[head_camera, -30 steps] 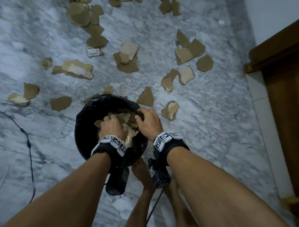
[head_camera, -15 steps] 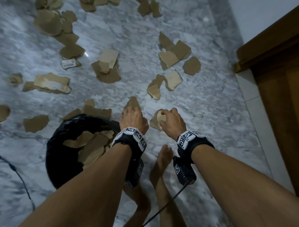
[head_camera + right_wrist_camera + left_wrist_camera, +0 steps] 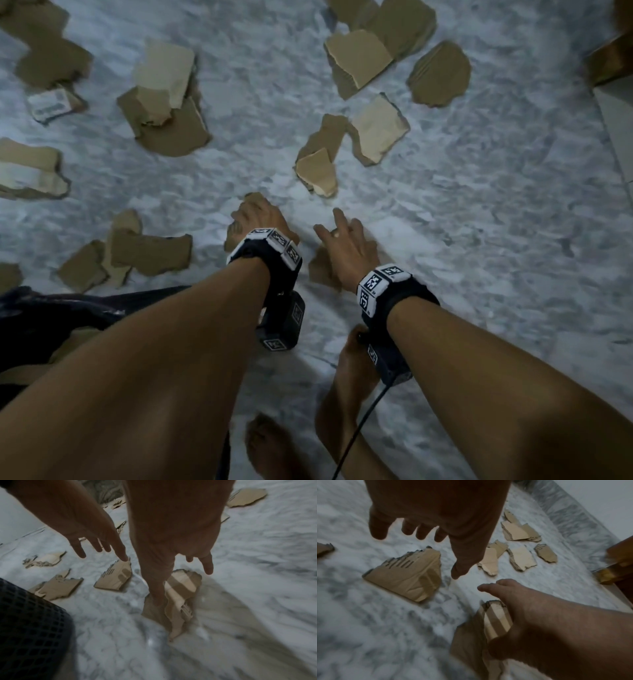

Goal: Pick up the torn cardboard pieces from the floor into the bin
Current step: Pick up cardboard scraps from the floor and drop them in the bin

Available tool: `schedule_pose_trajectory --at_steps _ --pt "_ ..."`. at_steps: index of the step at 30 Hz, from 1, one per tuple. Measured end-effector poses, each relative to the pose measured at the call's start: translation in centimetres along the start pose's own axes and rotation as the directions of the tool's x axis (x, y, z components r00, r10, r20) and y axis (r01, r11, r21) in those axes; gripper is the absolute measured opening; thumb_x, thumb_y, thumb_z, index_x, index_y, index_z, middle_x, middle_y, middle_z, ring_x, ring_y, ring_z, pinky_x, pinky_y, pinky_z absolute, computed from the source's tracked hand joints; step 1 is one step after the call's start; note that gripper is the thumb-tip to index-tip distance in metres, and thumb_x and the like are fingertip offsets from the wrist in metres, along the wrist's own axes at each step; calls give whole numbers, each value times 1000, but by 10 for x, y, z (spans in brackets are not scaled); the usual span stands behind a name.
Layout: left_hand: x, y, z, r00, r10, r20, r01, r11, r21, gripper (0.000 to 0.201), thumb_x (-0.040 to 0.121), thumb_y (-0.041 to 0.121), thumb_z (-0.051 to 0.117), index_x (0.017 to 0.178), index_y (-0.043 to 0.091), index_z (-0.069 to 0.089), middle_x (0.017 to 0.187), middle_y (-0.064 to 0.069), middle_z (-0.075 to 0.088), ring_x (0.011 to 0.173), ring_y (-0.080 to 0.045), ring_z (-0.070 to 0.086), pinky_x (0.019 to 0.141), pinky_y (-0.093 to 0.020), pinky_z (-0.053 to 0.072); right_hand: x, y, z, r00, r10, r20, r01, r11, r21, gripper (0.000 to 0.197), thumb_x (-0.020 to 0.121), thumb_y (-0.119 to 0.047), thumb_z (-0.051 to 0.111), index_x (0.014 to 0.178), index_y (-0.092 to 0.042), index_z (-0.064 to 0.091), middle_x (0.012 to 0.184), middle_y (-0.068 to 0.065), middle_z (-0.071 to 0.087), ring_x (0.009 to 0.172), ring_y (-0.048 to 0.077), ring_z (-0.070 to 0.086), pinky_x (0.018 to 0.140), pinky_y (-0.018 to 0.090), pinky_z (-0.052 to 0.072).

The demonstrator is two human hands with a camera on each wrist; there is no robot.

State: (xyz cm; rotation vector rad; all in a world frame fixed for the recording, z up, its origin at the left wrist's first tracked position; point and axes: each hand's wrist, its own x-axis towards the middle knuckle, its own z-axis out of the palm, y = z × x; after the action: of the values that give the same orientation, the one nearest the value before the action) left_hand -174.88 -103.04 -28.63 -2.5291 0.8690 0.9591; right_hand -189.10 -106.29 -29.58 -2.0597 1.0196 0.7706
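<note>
Torn brown cardboard pieces lie scattered over the marble floor. My left hand hovers with straight fingers over a triangular piece, one fingertip touching its torn edge in the right wrist view. My right hand is spread above a folded, taped piece, with one digit pressing on it and the others straight. Neither hand holds anything. The black mesh bin, lined with a dark bag, stands at the lower left with cardboard inside, mostly hidden by my left forearm.
More pieces lie ahead in clusters and to the left. A wooden door frame and a white wall stand at the right. My bare feet are below the hands, and a wrist cable trails down.
Both hands came out of the bin and reached to floor pieces on its right. The right hand, curled on the folded piece half a second ago, now has its fingers spread.
</note>
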Motion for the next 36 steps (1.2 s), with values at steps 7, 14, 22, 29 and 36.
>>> schedule_pose_trajectory --at_steps 7,14,22,29,36 --pt "44 2 25 989 -148 2 148 989 -26 70 91 23 57 145 -1 20 152 -28 15 137 -50 21 111 -60 22 17 3 11 991 -80 -106 59 979 -196 48 86 -11 56 130 -17 39 132 12 34 119 39 34 82 52 42" --pt "44 1 39 991 -84 107 91 994 -63 46 87 20 59 129 4 46 135 -22 40 126 -42 40 104 -48 36 16 9 20 999 21 -46 -30 976 -216 55 72 -3 70 120 -10 46 125 14 35 113 38 40 73 41 40" --pt "-18 10 23 975 65 210 -39 991 -127 38 95 33 49 119 4 45 123 -23 51 112 -42 52 87 -47 44 -26 8 -3 998 64 1 -62 972 -227 31 87 -21 61 115 -12 51 114 14 60 106 35 56 70 35 36" --pt "-107 -2 -57 980 184 69 -168 967 -190 28 97 28 45 116 8 48 115 -20 60 104 -39 57 71 -39 39 -114 -34 -66 978 50 -202 -83 983 -161 26 93 -12 49 118 -12 48 103 15 63 89 36 62 62 34 35" --pt "-214 -75 -154 972 236 21 -231 962 -143 36 93 19 51 126 8 41 122 -18 56 112 -37 55 77 -39 41 -225 -119 -117 931 42 -362 -69 996 -61 25 95 -14 48 119 -9 46 102 18 64 88 38 61 62 35 37"
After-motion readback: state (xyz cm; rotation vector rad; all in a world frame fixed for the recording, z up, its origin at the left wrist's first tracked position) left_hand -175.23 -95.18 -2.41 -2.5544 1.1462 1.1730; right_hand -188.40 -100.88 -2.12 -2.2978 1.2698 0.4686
